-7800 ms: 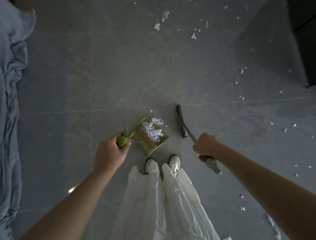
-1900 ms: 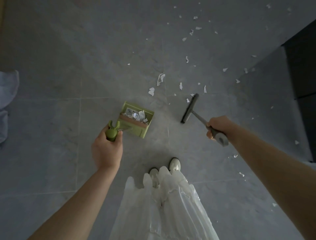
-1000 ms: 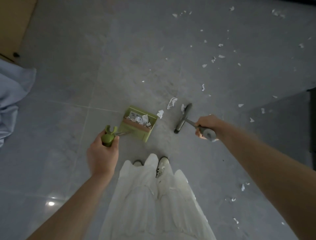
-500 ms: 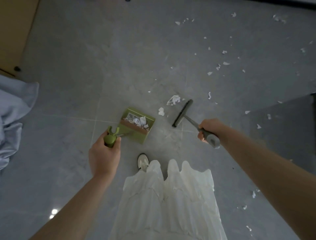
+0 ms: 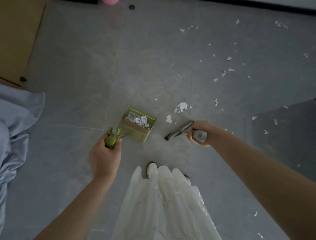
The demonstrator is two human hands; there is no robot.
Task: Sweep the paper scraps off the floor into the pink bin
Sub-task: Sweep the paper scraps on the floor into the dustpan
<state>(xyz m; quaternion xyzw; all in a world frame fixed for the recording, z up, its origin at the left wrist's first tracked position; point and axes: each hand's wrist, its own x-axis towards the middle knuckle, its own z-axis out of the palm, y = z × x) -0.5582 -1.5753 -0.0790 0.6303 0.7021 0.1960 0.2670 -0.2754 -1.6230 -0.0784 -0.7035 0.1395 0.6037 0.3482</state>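
Fingers of your right hand (image 5: 198, 132) curled round the broom (image 5: 179, 130), now drawn behind centre-frame paper scraps (image 5: 181, 107), dustpan (image 5: 138, 125) ready.

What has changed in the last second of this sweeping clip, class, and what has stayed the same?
The broom head has swung back from the two large paper scraps toward the person's feet. A sliver of the pink bin has come into view at the top edge. Unchanged: the left hand grips the green dustpan, already holding scraps; the right hand grips the broom handle.
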